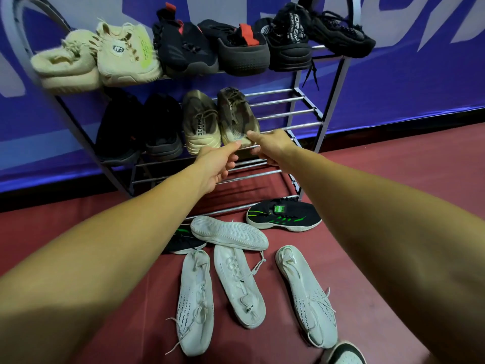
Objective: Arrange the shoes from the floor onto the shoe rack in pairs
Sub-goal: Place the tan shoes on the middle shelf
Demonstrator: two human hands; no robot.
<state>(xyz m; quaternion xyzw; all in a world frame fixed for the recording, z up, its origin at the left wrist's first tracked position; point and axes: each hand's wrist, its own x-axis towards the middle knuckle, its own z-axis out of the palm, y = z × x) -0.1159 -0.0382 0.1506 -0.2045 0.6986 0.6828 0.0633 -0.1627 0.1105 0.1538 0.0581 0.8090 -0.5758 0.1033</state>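
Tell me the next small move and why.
Probably nudge the right brown shoe fully back, then let go. It already sits beside its mate on the middle shelf, with the right hand pinching its heel and the left hand touching it. White shoes wait on the floor.

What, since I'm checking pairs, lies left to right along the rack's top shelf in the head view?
Cream pair → black pair with red tabs → black laced pair.

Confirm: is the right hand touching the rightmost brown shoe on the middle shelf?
Touching. Head view: the right hand has its thumb on the heel of the rightmost brown shoe, with no gap, and its fingers curled beneath.
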